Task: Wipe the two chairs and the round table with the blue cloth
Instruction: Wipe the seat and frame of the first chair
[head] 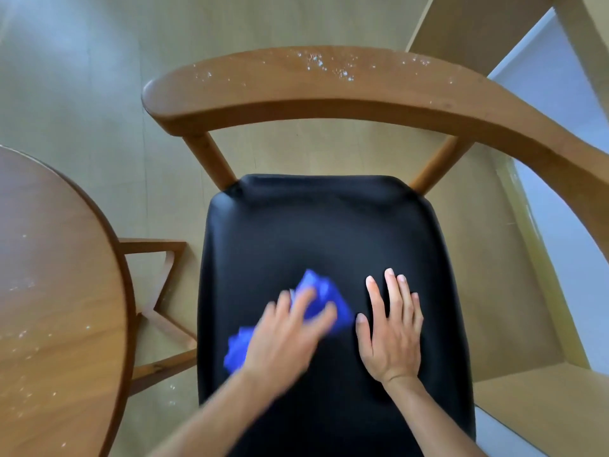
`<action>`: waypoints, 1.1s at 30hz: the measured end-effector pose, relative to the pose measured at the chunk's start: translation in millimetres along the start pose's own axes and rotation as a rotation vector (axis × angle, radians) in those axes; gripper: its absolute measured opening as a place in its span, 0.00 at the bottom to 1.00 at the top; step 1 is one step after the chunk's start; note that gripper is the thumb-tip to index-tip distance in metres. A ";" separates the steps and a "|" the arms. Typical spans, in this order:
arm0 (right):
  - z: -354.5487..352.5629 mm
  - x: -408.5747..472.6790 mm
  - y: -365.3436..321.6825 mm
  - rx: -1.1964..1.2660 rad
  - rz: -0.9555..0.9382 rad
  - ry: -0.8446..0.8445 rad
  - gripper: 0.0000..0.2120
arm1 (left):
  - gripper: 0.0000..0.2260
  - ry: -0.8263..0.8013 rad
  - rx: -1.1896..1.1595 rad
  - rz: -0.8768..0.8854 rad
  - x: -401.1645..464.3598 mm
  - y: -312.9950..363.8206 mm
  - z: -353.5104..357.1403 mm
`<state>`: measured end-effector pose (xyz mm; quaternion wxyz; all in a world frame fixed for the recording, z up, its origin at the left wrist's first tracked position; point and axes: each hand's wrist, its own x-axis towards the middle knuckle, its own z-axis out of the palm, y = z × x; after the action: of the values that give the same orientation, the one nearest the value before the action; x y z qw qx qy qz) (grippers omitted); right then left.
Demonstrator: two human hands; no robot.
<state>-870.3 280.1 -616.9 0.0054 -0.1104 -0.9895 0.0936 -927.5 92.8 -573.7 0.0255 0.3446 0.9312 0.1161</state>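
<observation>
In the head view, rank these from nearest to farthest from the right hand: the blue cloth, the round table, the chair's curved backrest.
From the right hand, flat on the black seat:
1. blue cloth, just to its left, under the left hand.
2. round table, far left.
3. curved backrest, beyond the seat, speckled white; close to the table in distance.

We have one view only, from the head, looking steeply down and forward, close above a chair [329, 245]. Its seat fills the near middle, its backrest lies far, and a round table [56, 291] edges in left.
</observation>
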 end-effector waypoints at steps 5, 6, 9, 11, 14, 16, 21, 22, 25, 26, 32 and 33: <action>0.8 0.2 -0.1 -0.002 -0.006 -0.006 0.27 | 0.21 0.058 0.129 -0.400 160.4 -70.6 -9.1; 1.2 0.4 -0.2 0.000 -0.006 -0.006 0.27 | 0.20 0.048 0.114 -0.430 158.5 -71.0 -8.9; 0.7 0.1 -1.4 0.003 -0.005 -0.004 0.27 | 0.21 0.081 0.026 -0.362 94.0 -40.6 -6.4; 0.9 0.1 -1.2 0.001 -0.007 -0.006 0.27 | 0.23 0.038 -0.037 -0.249 15.4 0.5 4.4; 0.3 -1.0 -2.1 0.008 -0.007 -0.015 0.27 | 0.25 -0.035 -0.083 -0.191 -86.2 61.4 15.9; -1.3 -1.2 -2.9 0.019 -0.002 -0.033 0.28 | 0.25 -0.111 -0.085 -0.221 -107.1 78.5 22.1; -10.9 -1.5 -4.2 0.026 0.004 -0.117 0.27 | 0.28 -0.180 -0.175 -0.307 -95.0 75.2 8.5; -14.0 -1.3 -4.8 0.029 0.005 -0.146 0.27 | 0.27 -0.176 -0.233 -0.335 -95.7 74.3 5.9; -30.9 4.6 -5.2 0.078 0.044 -0.258 0.27 | 0.22 -0.191 -0.437 -0.369 -97.4 67.7 -5.8; -38.4 8.9 -5.5 0.098 0.065 -0.324 0.27 | 0.20 -0.199 -0.508 -0.385 -97.1 63.1 -11.1; -109.5 1.6 -42.6 0.416 -0.011 -0.585 0.19 | 0.32 -0.207 -0.770 -0.571 -101.0 51.1 -54.8; -122.7 -6.3 -52.7 0.476 -0.036 -0.641 0.19 | 0.35 -0.193 -0.820 -0.590 -103.7 51.1 -62.1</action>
<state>-871.8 250.8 -486.5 -0.2767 -0.0540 -0.8933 0.3499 -823.9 50.8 -504.8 0.2759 0.0382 0.8601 0.4273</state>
